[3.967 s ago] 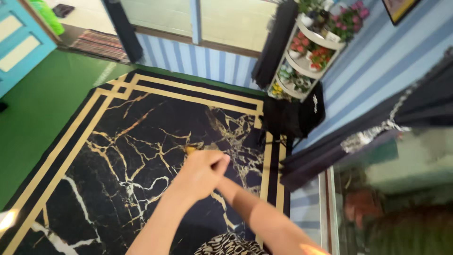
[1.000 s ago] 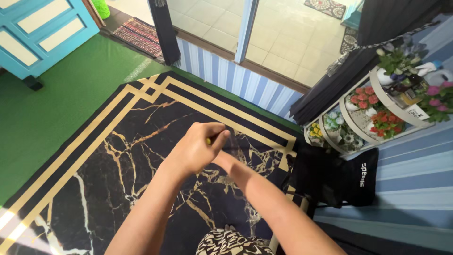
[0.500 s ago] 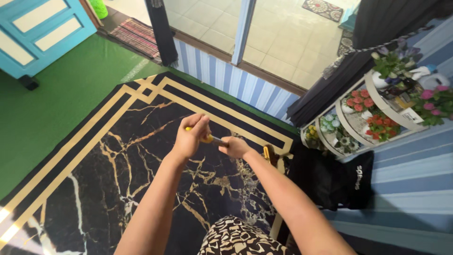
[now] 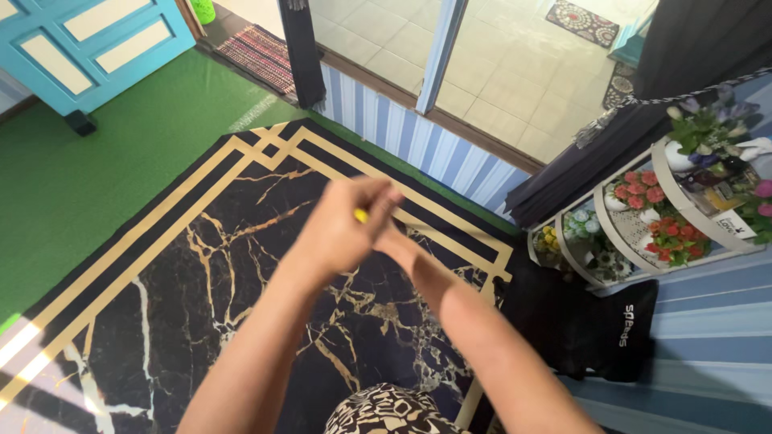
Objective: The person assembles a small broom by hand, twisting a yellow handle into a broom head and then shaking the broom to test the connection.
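Observation:
My left hand (image 4: 338, 233) is closed around a small yellow object (image 4: 361, 215), of which only a tip shows between the fingers. My right hand (image 4: 396, 241) is pressed against the left from behind and is mostly hidden by it; only its wrist and heel show. Both hands are held together in mid-air above a black rug with gold marble veins (image 4: 201, 273). My patterned black-and-white clothing (image 4: 386, 414) shows at the bottom edge.
Green carpet (image 4: 88, 177) borders the rug on the left, with a blue door (image 4: 88, 40) beyond. A blue-striped low wall (image 4: 402, 137) runs behind. At right stand a white corner shelf of flowers (image 4: 643, 217), a black bag (image 4: 587, 321) and a dark curtain (image 4: 579, 161).
Half a second ago my hands were apart with a thin shaft and yellow handle showing between them. Now they are pressed together and the left hand covers the right.

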